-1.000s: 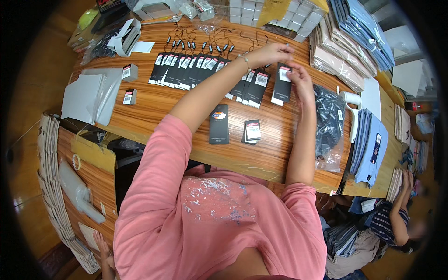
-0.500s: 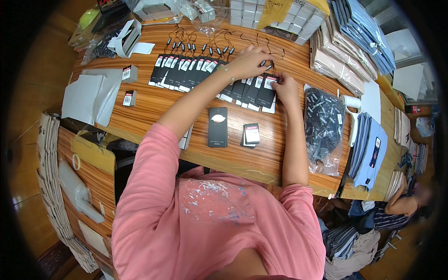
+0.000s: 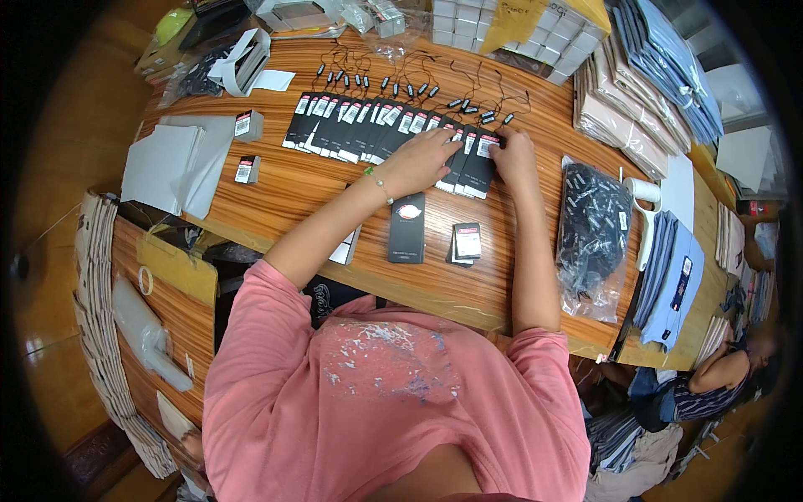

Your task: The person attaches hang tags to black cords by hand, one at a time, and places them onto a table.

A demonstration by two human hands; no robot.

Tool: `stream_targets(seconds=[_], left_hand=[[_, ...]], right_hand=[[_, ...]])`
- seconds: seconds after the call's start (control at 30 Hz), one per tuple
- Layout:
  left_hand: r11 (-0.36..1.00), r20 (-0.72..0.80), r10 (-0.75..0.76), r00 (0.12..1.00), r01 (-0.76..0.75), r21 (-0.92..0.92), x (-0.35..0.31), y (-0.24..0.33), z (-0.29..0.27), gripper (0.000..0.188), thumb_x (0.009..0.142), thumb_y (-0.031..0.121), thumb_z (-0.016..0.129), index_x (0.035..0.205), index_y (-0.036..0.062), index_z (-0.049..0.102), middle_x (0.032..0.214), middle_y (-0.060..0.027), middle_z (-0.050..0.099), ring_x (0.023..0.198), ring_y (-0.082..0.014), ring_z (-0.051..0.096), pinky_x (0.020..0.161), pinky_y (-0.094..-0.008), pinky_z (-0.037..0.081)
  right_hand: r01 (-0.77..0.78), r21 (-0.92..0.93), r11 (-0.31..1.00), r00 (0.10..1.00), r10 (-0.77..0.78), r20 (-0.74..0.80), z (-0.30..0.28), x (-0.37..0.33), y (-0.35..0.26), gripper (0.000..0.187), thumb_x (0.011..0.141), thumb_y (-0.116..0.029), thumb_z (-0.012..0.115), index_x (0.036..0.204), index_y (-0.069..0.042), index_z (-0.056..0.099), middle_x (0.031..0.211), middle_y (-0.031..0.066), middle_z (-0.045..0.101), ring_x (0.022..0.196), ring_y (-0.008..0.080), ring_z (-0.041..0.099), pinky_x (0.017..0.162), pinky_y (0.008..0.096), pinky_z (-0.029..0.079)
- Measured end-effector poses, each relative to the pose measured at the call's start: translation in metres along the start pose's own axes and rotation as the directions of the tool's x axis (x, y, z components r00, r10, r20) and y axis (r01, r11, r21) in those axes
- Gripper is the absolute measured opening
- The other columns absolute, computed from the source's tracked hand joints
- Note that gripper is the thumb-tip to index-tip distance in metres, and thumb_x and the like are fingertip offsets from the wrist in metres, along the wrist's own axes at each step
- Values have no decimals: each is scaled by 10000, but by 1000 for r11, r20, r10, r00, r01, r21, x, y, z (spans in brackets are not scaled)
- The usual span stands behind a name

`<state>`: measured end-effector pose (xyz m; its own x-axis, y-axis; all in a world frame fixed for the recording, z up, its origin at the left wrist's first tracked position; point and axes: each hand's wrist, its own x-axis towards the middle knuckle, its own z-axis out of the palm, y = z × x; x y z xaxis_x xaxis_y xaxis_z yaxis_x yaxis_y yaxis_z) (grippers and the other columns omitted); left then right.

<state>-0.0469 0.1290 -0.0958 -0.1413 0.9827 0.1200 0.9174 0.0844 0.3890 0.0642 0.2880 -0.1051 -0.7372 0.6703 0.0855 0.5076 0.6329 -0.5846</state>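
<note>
A row of black hang tags (image 3: 360,115) with white barcode labels lies overlapped across the table, black strings with small plastic toggles fanning out beyond their tops. My left hand (image 3: 418,161) rests across the tags at the right part of the row, fingers stretched over them and partly covering them. At the row's right end, my right hand (image 3: 515,157) pinches the upper edge of the last hang tag (image 3: 478,171) between thumb and fingers. Nearer me lie a stack of black tags with a white emblem (image 3: 406,238) and a small stack of labelled cards (image 3: 468,243).
Right of my right forearm lies a clear bag of black strings (image 3: 595,226), beside a white thread cone (image 3: 642,191) and folded blue shirts (image 3: 669,276). Wrapped garments (image 3: 627,109) and a box of white packets (image 3: 519,38) stand behind. Small label stacks (image 3: 248,125) and white sheets (image 3: 163,167) are left.
My left hand has drawn back from the strings at the right end and moved down onto the tags. My right hand stays at the last tag. The whole view has shifted slightly.
</note>
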Motion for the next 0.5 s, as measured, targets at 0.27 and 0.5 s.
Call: stream_targets(seconds=[0.27,0.5], left_hand=[[980,-71,-198,978,197,-15,-33,-25,-25,493,815,203,548,1235,1,388,1310,-204,314,1233,-334,289,1012,-382,271],[941,-45,-337,940,338,-1,-46,-26,-12,556,804,233,561,1253,-18,351,1338,-244,250,1259,-355,233,1034,-446,208]], right_hand=[[-16,-85,996,1000,15,-6,-4,-11,-2,413,704,-197,650,1078,-45,566,1023,146,526,976,307,506,783,388,435],[56,-66,996,998,-58,-24,2,-19,-2,508,678,-264,692,1098,-21,542,1016,155,525,941,312,516,783,372,425]])
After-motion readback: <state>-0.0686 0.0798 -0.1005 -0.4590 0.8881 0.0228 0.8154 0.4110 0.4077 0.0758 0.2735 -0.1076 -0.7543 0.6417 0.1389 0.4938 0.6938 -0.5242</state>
